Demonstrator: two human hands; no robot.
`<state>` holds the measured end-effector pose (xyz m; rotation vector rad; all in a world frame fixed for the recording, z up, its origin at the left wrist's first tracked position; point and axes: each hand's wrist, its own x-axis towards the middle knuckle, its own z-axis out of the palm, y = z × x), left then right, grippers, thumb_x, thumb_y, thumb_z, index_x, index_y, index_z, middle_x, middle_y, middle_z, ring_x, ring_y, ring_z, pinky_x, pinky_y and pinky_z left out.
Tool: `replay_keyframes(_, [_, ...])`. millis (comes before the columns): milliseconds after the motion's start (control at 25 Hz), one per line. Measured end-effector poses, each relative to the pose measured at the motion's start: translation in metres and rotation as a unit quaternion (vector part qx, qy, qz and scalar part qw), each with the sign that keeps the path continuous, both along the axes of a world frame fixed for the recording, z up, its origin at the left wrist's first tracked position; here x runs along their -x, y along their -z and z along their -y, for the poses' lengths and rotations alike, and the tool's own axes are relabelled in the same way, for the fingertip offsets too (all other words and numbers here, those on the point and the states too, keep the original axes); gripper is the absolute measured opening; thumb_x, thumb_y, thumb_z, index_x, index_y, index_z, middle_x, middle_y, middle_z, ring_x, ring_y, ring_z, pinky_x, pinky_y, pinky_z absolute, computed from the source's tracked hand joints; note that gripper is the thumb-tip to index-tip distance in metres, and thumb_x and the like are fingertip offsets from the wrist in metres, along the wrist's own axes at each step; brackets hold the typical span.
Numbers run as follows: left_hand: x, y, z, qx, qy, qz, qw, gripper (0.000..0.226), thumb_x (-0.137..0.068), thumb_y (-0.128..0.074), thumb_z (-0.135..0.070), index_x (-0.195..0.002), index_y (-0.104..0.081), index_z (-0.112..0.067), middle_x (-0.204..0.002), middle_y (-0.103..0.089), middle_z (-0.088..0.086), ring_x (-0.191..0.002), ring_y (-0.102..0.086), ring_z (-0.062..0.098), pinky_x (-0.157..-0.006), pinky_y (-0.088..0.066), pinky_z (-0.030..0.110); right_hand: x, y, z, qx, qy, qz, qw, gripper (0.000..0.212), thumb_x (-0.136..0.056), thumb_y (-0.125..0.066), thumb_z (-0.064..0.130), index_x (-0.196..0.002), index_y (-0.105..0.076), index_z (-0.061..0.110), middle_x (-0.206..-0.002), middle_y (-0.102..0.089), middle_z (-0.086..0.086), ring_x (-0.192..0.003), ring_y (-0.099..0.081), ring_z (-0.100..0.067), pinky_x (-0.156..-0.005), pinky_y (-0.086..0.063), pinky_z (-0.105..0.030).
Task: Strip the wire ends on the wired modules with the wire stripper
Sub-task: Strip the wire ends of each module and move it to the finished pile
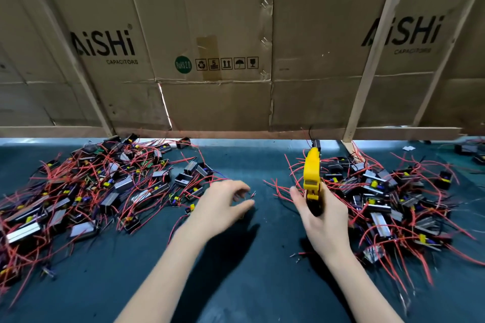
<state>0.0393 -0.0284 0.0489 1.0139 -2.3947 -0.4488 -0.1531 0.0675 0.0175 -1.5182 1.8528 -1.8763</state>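
We see a dark green table [236,283] with a bare lane down its middle, bounded on the left by one heap of wired modules [99,189] and on the right by a second heap [385,199], red leads spilling from both. A cardboard wall [223,42] closes the far edge. Our left hand [223,203] hovers over the lane, fingers loosely curled and parted; a short red wire end [252,194] shows at the fingertips, contact unclear. Our right hand [321,215] grips the yellow wire stripper [311,178] by its handles, head pointing away, beside the right heap. No containers appear
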Motion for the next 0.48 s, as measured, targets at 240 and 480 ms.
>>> replay_keyframes(240, [0.005,0.035,0.0,-0.047,-0.066,-0.136,0.987,0.01,-0.081,-0.077,-0.013,-0.086,-0.078,-0.02,-0.081,-0.074,-0.014,-0.073,-0.065,-0.007,-0.074,-0.048,0.01,0.005,0.0,-0.005,0.139,-0.026,-0.023,0.99,0.032,-0.084,-0.069,0.039,-0.077,-0.045,0.019,-0.07,-0.047,0.002,-0.062,-0.044,-0.024,-0.061,-0.04,-0.036])
replay_keyframes(480, [-0.004,0.043,-0.003,-0.028,-0.054,-0.202,0.978,0.012,-0.082,-0.075,-0.006,-0.088,-0.076,-0.017,-0.084,-0.074,-0.015,-0.077,-0.068,-0.006,-0.08,-0.053,0.016,0.026,0.004,0.006,-0.054,0.264,-0.318,0.909,0.048,-0.067,-0.07,0.051,-0.078,-0.058,0.006,-0.073,-0.055,-0.009,-0.071,-0.054,-0.034,-0.065,-0.038,-0.041])
